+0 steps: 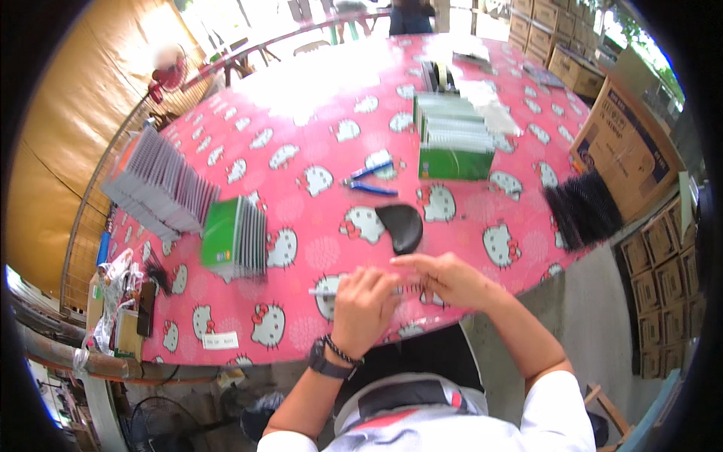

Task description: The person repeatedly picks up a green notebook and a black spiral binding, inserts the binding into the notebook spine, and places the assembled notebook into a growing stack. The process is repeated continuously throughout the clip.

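At the table's near edge, my left hand [365, 301] is closed around a thin, pale notebook [317, 292] seen nearly edge-on. A dark spiral coil [411, 288] shows along it between my hands. My right hand [450, 280] is closed at the coil's right end, index finger reaching left; its fingertips are partly hidden. Just beyond my hands lies a black, rounded, pouch-like object [404, 227]. Farther off rest blue-handled pliers [370, 181], handles spread apart.
Green-covered notebooks stand in a row [456, 162] ahead and a short stack [220, 233] at left, beside a larger stack [162, 184]. Black coils [582, 212] lie at right by a cardboard box [629, 151]. A pink patterned cloth [301, 218] covers the table.
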Demonstrator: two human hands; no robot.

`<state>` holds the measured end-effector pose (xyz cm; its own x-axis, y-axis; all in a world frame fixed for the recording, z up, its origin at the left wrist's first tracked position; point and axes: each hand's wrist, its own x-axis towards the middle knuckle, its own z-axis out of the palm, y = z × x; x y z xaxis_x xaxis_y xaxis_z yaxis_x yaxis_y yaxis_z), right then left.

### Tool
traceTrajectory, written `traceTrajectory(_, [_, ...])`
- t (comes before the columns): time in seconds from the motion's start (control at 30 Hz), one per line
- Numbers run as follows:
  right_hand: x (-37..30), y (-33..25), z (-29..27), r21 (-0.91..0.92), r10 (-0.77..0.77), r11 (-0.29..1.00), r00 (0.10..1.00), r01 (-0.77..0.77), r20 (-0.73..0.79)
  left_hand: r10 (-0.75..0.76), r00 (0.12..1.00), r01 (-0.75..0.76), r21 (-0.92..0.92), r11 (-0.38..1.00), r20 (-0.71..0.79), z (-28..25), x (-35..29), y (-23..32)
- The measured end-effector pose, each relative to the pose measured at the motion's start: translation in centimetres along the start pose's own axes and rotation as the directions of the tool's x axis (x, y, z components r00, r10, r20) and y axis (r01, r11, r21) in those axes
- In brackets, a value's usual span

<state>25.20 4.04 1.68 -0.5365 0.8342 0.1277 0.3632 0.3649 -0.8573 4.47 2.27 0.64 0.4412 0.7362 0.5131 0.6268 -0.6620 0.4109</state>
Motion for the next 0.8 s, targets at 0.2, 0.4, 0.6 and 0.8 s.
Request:
traceTrajectory(0.2, [3.9, 3.9, -3.4, -0.441, -0.291, 0.881, 0.932, 0.172, -0.217, 0.024, 1.000, -0.024, -0.015, 1.000, 0.004, -1.0, 0.5, 0.7])
traceTrajectory(0.4, [6.2, 5.1, -3.2, -0.550, 0.126, 0.835, 0.983, -0.032, 0.133, 0.034, 0.997, -0.031, -0.034, 0.999, 0.075, -1.4, 0.4, -0.3])
traceTrajectory(0.6, [7.7, 5.6, -2.3, -0.515, 0.043, 0.857, 0.999, -0.022, 0.030, 0.024, 0.997, -0.019, -0.066, 0.998, 0.071, -1.4, 0.4, -0.3])
traceTrajectory(0.8, [7.7, 6.8, -0.5, -0.605, -0.175, 0.790, 0.982, 0.095, -0.075, 0.040, 0.996, -0.035, -0.066, 0.997, 0.077, -1.5, 0.3, -0.3])
